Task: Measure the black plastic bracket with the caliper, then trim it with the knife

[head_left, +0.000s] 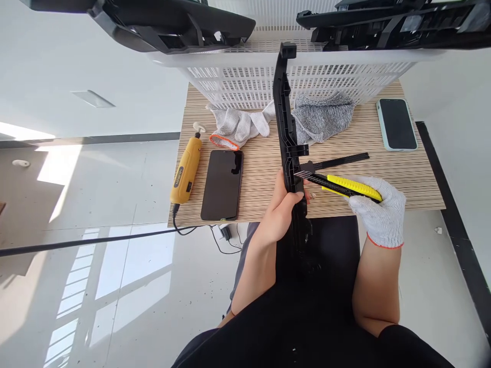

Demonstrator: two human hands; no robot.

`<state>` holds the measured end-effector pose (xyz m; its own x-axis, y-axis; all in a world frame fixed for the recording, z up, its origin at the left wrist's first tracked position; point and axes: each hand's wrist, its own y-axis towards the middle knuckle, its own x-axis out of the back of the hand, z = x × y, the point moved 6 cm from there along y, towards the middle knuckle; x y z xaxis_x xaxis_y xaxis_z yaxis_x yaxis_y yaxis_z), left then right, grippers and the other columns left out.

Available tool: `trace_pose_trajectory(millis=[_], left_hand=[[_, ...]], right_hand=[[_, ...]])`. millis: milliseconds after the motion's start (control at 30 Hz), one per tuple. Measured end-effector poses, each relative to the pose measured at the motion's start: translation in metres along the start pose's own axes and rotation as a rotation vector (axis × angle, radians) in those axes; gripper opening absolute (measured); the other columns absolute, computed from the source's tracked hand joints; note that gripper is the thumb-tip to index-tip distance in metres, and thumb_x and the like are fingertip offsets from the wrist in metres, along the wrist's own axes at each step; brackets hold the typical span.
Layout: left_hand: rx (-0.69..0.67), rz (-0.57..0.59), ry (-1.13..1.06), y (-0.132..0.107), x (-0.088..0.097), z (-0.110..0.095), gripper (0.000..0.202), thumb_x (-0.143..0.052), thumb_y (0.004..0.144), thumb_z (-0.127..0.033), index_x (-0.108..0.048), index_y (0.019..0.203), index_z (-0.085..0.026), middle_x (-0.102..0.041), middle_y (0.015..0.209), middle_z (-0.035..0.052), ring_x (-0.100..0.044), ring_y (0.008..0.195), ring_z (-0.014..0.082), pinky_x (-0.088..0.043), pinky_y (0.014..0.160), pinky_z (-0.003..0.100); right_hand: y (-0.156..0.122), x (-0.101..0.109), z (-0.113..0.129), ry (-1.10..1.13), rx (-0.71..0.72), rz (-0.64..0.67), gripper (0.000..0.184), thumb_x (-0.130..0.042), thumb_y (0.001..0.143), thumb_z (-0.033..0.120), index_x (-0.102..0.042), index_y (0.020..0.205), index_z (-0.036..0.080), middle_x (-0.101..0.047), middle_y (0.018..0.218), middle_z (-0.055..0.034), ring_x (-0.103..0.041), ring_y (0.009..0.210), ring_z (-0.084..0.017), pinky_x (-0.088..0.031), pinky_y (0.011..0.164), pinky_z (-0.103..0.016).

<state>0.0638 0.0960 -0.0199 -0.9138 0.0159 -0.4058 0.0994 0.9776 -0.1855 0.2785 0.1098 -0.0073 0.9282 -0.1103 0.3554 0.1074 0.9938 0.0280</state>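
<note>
My bare left hand [283, 213] is wrapped round a long black plastic part [284, 117], which stands lengthwise in front of me with its far end over the basket rim. In a white knitted glove with an orange cuff, my right hand [379, 209] grips a yellow and black utility knife [351, 186]. The knife's blade points left and its tip meets the part just above my left thumb. Whether the blade cuts in cannot be made out. Behind the knife, a thin black strip [341, 161] lies on the table.
A white plastic basket [238, 84] holding large black parts [184, 28] stands at the back. On the wood-grain table [257, 179] lie a yellow rotary tool [186, 168] with a cord, a dark phone [222, 185], a white glove [240, 125], a grey cloth [322, 117] and another phone [397, 124].
</note>
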Motion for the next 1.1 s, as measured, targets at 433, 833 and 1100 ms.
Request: trace_pose_trajectory(millis=[433,833,1100], left_hand=[[0.019,0.069,0.087,-0.0035,0.0033,0.0022,0.046,-0.053,0.080,-0.012,-0.059,0.124,-0.023,-0.067,0.116,0.0057,-0.062,0.104,0.0210,-0.050,0.084,0.033],[-0.101,-0.062,0.018,-0.0017,-0.0027,-0.0021,0.052,-0.065,0.092,-0.036,-0.051,0.142,-0.030,-0.066,0.124,0.0078,-0.068,0.108,0.0238,-0.055,0.091,0.037],[-0.114,-0.088,0.054,-0.0019,-0.0007,-0.0001,0.051,-0.065,0.092,-0.036,-0.053,0.141,-0.034,-0.068,0.116,0.0051,-0.068,0.108,0.0241,-0.056,0.088,0.035]], right_hand=[[0.0008,-0.0039,0.0012,0.057,-0.021,-0.106,0.031,-0.083,0.068,0.033,-0.076,0.097,0.027,-0.067,0.069,-0.0003,-0.058,0.053,-0.016,-0.046,0.043,-0.030],[-0.0029,-0.0025,0.0074,-0.022,-0.001,-0.118,0.034,-0.083,0.068,0.030,-0.077,0.101,0.028,-0.070,0.077,-0.0009,-0.062,0.058,-0.017,-0.051,0.046,-0.030],[-0.0022,-0.0034,0.0081,-0.049,0.015,-0.080,0.034,-0.081,0.068,0.027,-0.077,0.102,0.024,-0.070,0.077,0.0001,-0.060,0.056,-0.014,-0.052,0.048,-0.028]])
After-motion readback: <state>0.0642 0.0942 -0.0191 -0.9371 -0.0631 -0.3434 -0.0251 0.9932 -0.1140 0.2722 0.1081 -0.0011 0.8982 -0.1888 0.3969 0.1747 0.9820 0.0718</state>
